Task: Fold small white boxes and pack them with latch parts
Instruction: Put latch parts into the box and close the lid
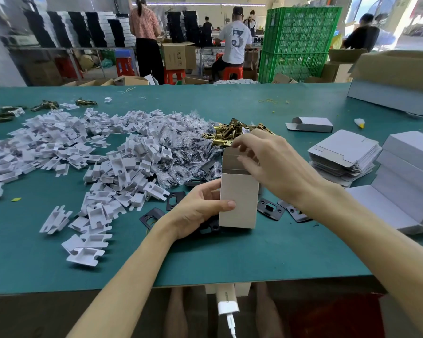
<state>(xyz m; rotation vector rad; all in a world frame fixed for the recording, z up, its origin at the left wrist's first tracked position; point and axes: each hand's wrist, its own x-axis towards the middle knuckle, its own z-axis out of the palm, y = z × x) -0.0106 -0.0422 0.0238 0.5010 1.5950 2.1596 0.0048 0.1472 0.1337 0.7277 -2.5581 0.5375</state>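
Hands at a green table (230,259), seen from above by the person working. The left hand (198,211) grips a small white box (238,203) round its lower half, thumb across the front and fingers behind. It holds the box upright just above the table, near the front edge. That grip seems meant to steady the box with its open end up.

The right hand (266,162) reaches over the top. Its thumb and forefinger pinch the raised flap (232,158), while the other fingers curl beside the opening. The flap stands up, so the top is not yet closed. Whether anything is inside the box cannot be seen.

Supplies lie within arm's reach. Brass latches (226,136) are heaped just behind the box. Left of them spreads a mound of clear bags (181,142), and farther left a wide scatter of white card inserts (59,147). Black plates (270,208) lie flat around the box, some partly under the left hand. A stack of flat blanks (344,154) sits to the right, likely placed for the right hand to take from. One folded box (311,124) lies on its side beyond the blanks.

Judging by the raised flap, the step in hand is either loading or closing the top.
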